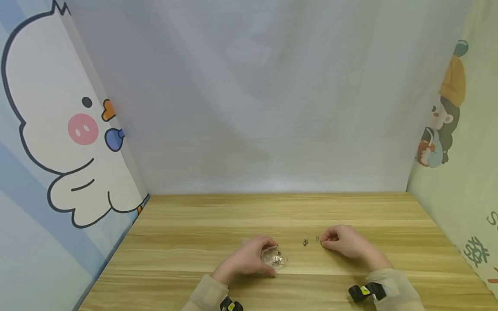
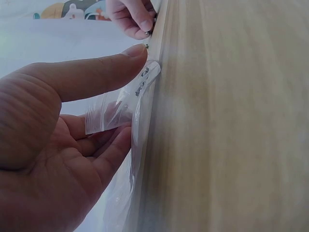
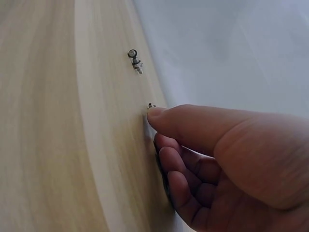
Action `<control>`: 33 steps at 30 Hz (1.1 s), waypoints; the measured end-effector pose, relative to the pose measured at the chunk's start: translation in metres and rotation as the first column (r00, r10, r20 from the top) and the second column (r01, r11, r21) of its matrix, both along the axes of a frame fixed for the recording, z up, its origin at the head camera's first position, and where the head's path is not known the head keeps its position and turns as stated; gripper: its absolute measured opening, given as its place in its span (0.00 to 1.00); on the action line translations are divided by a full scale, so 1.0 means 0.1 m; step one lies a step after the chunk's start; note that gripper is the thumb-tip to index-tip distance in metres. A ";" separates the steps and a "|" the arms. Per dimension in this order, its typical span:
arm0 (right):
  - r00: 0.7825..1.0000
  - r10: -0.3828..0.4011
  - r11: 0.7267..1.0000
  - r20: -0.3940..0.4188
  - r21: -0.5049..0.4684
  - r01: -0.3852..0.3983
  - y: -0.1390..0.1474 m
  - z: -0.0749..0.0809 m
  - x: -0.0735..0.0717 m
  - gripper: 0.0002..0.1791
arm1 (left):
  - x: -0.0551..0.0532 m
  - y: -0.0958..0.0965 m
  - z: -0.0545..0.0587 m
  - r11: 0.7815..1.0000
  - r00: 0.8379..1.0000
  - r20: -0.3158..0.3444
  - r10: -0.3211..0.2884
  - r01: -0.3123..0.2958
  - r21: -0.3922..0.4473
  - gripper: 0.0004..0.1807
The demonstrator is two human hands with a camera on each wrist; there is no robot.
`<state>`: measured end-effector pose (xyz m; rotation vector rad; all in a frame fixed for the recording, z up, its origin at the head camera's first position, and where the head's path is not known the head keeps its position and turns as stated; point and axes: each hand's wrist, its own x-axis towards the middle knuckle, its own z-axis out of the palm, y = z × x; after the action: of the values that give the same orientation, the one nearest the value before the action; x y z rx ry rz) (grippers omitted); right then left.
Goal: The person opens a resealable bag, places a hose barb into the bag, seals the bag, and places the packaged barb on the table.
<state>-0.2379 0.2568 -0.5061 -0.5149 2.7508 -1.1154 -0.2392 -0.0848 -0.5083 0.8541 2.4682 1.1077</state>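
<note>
A clear plastic zip bag (image 1: 278, 255) with several small dark metal pieces (image 2: 140, 89) inside lies low over the table. My left hand (image 1: 252, 255) holds it, thumb along one side and the other fingers curled at the other. To the right, my right hand (image 1: 345, 242) has thumb and index finger pinched together at the tabletop, with a tiny metal piece (image 2: 147, 33) at the fingertips. Beside those fingertips lies a loose metal piece (image 1: 317, 238). A small cluster of shiny metal pieces (image 1: 305, 242), one of them ring-shaped in the right wrist view, sits between the two hands.
The wood-grain table (image 1: 186, 224) extends under both hands. A pale curtain (image 1: 249, 108) hangs along its back edge. Printed cartoon panels stand at the left (image 1: 46, 108) and right (image 1: 463, 181). Each wrist wears a small black camera (image 1: 362, 293).
</note>
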 end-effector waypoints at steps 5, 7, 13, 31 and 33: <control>1.000 0.008 1.000 -0.002 0.008 -0.008 0.00 0.02 0.00 0.03 | -0.01 0.00 0.00 1.000 1.000 -0.010 -0.002 0.002 -0.005 0.40; 1.000 0.007 1.000 -0.001 0.008 -0.007 0.00 0.03 0.00 0.03 | -0.02 0.00 0.00 1.000 1.000 -0.013 -0.002 0.002 -0.007 0.40; 1.000 0.026 0.999 0.000 0.023 -0.026 -0.02 0.06 0.01 0.03 | -0.02 0.00 0.01 1.000 1.000 -0.028 -0.009 0.008 -0.013 0.39; 0.989 0.146 0.988 -0.026 -0.045 -0.148 -0.49 0.14 0.13 0.02 | -0.02 -0.01 -0.01 1.000 1.000 -0.030 -0.002 0.003 0.014 0.39; 0.987 0.160 0.985 -0.019 -0.064 -0.160 -0.54 0.14 0.15 0.03 | -0.02 0.00 -0.01 1.000 0.999 -0.038 -0.004 0.005 0.013 0.39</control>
<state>-0.2233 0.2024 -0.4921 -0.7403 2.6361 -1.1702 -0.2413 -0.0850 -0.5094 0.8916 2.4908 1.1169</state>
